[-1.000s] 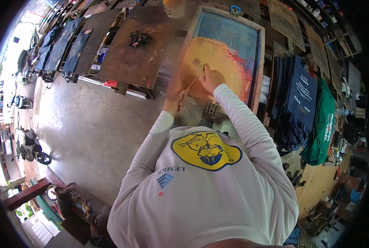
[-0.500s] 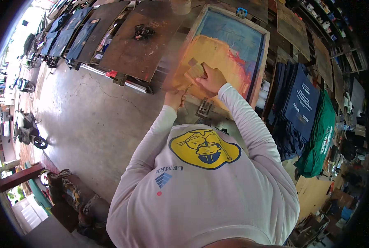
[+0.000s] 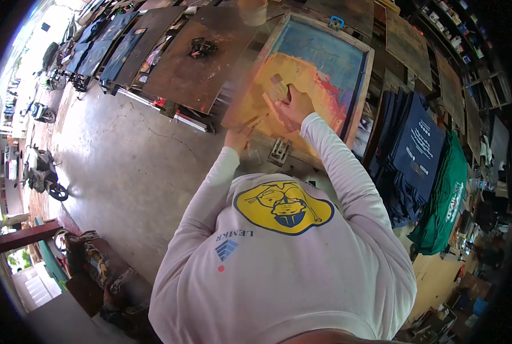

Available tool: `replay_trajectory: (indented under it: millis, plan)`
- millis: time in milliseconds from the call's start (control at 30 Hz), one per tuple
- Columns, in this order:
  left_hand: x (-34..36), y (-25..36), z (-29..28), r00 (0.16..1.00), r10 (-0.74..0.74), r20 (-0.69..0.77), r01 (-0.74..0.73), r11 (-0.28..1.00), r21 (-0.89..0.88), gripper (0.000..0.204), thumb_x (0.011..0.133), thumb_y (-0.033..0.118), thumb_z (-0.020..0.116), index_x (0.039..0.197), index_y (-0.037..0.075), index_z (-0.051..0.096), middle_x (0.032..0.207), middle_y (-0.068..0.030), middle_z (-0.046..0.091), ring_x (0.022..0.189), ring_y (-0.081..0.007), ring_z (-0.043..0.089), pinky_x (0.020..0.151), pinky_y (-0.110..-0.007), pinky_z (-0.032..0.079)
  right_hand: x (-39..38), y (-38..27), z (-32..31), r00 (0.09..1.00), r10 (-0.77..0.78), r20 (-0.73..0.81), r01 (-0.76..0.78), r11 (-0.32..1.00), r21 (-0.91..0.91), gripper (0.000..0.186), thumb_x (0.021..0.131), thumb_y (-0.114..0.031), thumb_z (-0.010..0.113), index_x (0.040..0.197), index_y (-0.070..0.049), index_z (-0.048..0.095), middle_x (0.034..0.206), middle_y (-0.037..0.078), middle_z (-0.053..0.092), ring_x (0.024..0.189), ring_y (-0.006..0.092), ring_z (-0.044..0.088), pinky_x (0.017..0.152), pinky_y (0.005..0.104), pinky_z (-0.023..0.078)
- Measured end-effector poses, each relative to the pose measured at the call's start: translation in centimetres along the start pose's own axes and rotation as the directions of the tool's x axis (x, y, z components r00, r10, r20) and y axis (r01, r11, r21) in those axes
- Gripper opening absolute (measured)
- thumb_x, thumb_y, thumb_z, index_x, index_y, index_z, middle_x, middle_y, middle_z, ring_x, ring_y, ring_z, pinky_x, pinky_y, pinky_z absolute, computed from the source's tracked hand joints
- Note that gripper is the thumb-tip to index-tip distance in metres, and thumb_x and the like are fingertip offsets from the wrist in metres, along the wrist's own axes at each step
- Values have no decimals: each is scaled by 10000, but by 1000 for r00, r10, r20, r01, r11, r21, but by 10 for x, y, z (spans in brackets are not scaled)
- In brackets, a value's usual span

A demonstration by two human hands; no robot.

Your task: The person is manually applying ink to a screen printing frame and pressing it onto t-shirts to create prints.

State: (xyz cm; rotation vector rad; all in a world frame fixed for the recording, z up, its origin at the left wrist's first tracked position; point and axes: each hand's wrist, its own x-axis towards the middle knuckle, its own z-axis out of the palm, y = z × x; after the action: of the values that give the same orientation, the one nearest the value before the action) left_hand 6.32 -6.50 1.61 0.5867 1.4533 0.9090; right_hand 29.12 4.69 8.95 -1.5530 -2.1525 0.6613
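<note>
Here, we find the framed screen at upper centre, apparently steadied by the metal clamp at its lower edge. The right hand pinches a pale flat scraper over it, presumably for control; whether the left hand's fingers hold anything, we cannot tell.

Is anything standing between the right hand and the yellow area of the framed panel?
Only the small flat piece held in the right hand; nothing else visible stands between that hand and the yellow area. The left hand is aside, near the lower-left corner of the framed panel.
</note>
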Motion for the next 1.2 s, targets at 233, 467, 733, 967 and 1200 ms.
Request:
replay_trajectory:
  millis: [233, 467, 733, 967, 1200]
  plan:
    - [31, 0, -10, 989, 19, 144, -40, 988, 148, 309, 971, 282, 610, 840, 5, 654, 582, -20, 531, 411, -139, 501, 380, -298, 377, 15, -5, 12, 999, 20, -42, -19, 999, 31, 659, 752, -430, 784, 1232, -43, 552, 1110, 202, 678, 1022, 377, 660, 897, 436, 521]
    - [30, 2, -11, 987, -1, 158, -29, 981, 190, 295, 985, 270, 619, 860, 2, 624, 586, 7, 496, 427, -106, 433, 405, -277, 332, 20, -14, 10, 1000, 25, 15, -26, 995, 97, 739, 724, -439, 815, 1281, -36, 546, 1170, 195, 665, 1085, 351, 643, 947, 408, 500]
    - [29, 7, -16, 974, 10, 227, -43, 989, 141, 378, 972, 288, 619, 729, -1, 628, 551, -30, 535, 412, -140, 510, 393, -306, 391, 37, -11, 19, 995, -53, 82, 43, 993, 113, 702, 717, -436, 822, 1236, -34, 574, 1137, 208, 668, 1058, 352, 651, 918, 407, 508]
    - [30, 3, -16, 977, 28, 211, -56, 990, 128, 349, 966, 261, 626, 767, -26, 636, 582, -45, 557, 393, -141, 501, 373, -308, 391, 56, 21, -1, 992, 109, 58, -102, 988, -112, 576, 729, -432, 814, 1086, -49, 573, 982, 212, 686, 914, 397, 671, 806, 446, 536]
    - [27, 6, -13, 980, 19, 197, -49, 987, 151, 351, 971, 263, 620, 792, -37, 649, 581, -38, 549, 391, -135, 496, 373, -305, 392, 51, 10, -8, 1000, 18, -12, -18, 1000, -24, 618, 727, -461, 807, 1096, -26, 569, 1016, 205, 685, 944, 394, 666, 826, 454, 532]
